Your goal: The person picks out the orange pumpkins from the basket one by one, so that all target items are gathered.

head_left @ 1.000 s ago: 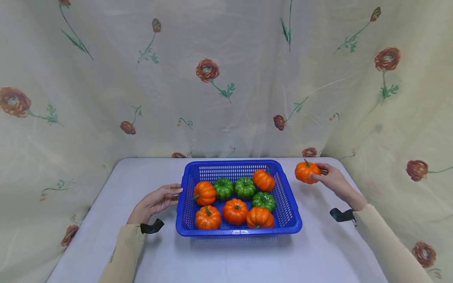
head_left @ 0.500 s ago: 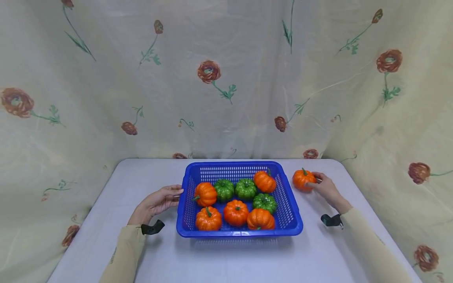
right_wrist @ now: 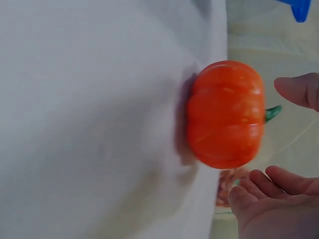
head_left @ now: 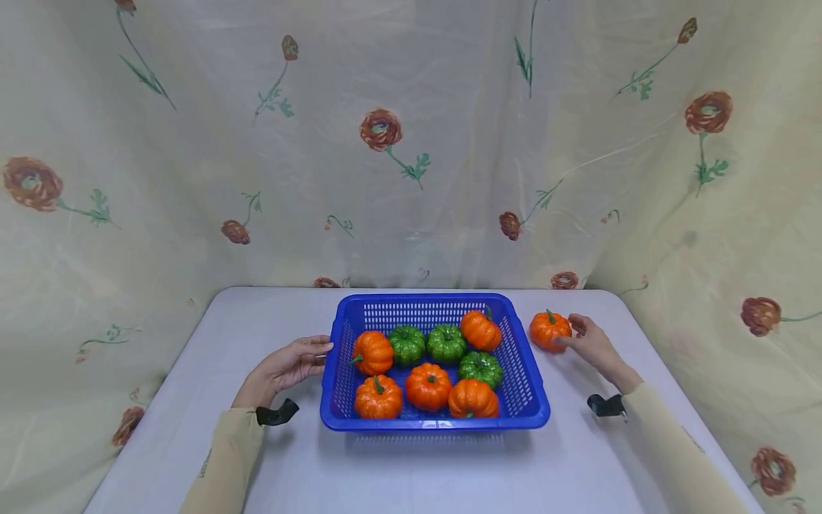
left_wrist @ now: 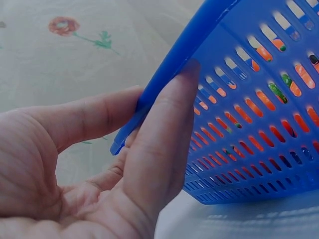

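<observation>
A blue slotted basket [head_left: 437, 422] stands mid-table and holds several orange pumpkins [head_left: 427, 384] and three green ones [head_left: 446, 341]. My left hand [head_left: 289, 363] pinches the basket's left rim [left_wrist: 164, 74] between thumb and fingers [left_wrist: 164, 144]. One more orange pumpkin [head_left: 549, 330] sits upright on the table just right of the basket. My right hand [head_left: 592, 343] lies beside it. In the right wrist view the thumb [right_wrist: 299, 89] and fingers [right_wrist: 269, 186] stand spread around that pumpkin [right_wrist: 225, 114] with a gap on both sides.
The table [head_left: 411, 471] has a pale grey top. A floral cloth [head_left: 411, 143] hangs close behind it and along both sides. Bare tabletop lies in front of the basket and to its left.
My right hand carried the orange pumpkin down and slightly left, set it on the table beside the basket and let go. The left hand and basket stayed put.
</observation>
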A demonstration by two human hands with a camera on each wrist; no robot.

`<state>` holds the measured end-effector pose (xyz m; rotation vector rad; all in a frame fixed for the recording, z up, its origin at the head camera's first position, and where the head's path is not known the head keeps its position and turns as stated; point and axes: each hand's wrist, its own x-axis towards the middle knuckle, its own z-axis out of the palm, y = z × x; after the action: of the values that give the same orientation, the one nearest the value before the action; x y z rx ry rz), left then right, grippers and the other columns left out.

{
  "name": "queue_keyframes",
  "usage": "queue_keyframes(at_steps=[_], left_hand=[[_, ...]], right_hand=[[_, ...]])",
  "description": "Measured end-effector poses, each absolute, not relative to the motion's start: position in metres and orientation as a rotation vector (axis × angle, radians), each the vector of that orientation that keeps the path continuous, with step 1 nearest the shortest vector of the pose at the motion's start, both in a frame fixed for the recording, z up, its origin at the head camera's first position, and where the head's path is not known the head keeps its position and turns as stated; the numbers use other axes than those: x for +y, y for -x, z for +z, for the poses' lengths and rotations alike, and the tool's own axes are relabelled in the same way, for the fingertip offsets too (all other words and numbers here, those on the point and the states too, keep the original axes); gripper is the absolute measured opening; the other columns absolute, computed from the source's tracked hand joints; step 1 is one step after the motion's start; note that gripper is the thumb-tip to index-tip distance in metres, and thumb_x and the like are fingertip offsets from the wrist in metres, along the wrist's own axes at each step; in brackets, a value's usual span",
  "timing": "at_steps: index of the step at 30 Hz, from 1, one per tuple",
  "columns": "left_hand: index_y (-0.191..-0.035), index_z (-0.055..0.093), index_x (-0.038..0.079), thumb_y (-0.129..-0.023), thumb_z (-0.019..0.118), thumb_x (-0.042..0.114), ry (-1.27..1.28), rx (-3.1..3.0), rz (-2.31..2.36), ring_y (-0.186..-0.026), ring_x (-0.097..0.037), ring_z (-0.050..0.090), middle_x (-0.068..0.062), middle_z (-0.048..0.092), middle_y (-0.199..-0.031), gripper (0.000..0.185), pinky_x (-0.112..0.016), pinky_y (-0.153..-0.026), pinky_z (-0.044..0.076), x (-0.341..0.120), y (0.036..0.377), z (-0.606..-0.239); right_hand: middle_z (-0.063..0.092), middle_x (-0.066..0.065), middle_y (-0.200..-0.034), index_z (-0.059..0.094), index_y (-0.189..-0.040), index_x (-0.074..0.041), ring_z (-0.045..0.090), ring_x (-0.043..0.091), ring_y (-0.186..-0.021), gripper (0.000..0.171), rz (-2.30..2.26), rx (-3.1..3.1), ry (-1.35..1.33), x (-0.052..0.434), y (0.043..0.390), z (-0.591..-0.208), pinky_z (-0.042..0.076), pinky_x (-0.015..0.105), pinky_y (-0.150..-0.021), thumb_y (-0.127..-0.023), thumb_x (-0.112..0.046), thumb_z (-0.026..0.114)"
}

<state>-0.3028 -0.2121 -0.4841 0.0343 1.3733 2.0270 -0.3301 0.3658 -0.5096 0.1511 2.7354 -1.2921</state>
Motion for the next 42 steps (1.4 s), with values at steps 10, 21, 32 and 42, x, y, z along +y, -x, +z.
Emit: queue_keyframes(at_steps=[10, 21, 32, 42], left_hand=[[-0.126, 0.033, 0.001, -0.094, 0.047, 0.011, -0.078, 1.349, 2.024, -0.088, -0.018, 0.063, -0.009, 0.059, -0.105, 0.037, -0.032, -0.082, 0.052, -0.213, 0.307, -0.488], [-0.129, 0.031, 0.0, -0.092, 0.051, 0.01, 0.004, 1.371, 2.056, -0.087, -0.019, 0.061, -0.01, 0.058, -0.106, 0.043, -0.033, -0.08, 0.053, -0.214, 0.314, -0.492], [-0.128, 0.032, 0.001, -0.095, 0.044, 0.01, -0.038, 1.371, 2.02, -0.09, -0.018, 0.061, -0.008, 0.059, -0.106, 0.036, -0.036, -0.089, 0.048, -0.213, 0.31, -0.492], [-0.127, 0.034, 0.002, -0.095, 0.046, 0.01, -0.069, 1.355, 2.028, -0.091, -0.018, 0.062, -0.008, 0.059, -0.107, 0.036, -0.035, -0.087, 0.049, -0.214, 0.305, -0.488]], right_hand=[[0.037, 0.025, -0.135, 0.031, -0.137, 0.0, 0.035, 0.042, -0.124, 0.071, -1.252, 2.893, 0.203, 0.338, 0.307, -0.447, 0.034, 0.054, -0.098, -0.083, -0.032, 0.065], [0.043, 0.018, -0.134, 0.041, -0.132, -0.005, 0.037, 0.037, -0.126, 0.059, -1.066, 2.432, 0.787, 0.265, 0.278, -0.404, 0.031, 0.054, -0.101, -0.082, -0.021, 0.067], [0.042, -0.004, -0.135, 0.045, -0.129, -0.026, 0.035, 0.023, -0.128, 0.056, -0.712, 2.173, 0.894, 0.217, 0.269, -0.399, 0.03, 0.046, -0.106, -0.08, -0.01, 0.066], [0.038, -0.007, -0.136, 0.044, -0.13, -0.031, 0.034, 0.017, -0.127, 0.062, -0.448, 2.185, 0.835, 0.197, 0.266, -0.411, 0.029, 0.045, -0.106, -0.078, -0.007, 0.067]])
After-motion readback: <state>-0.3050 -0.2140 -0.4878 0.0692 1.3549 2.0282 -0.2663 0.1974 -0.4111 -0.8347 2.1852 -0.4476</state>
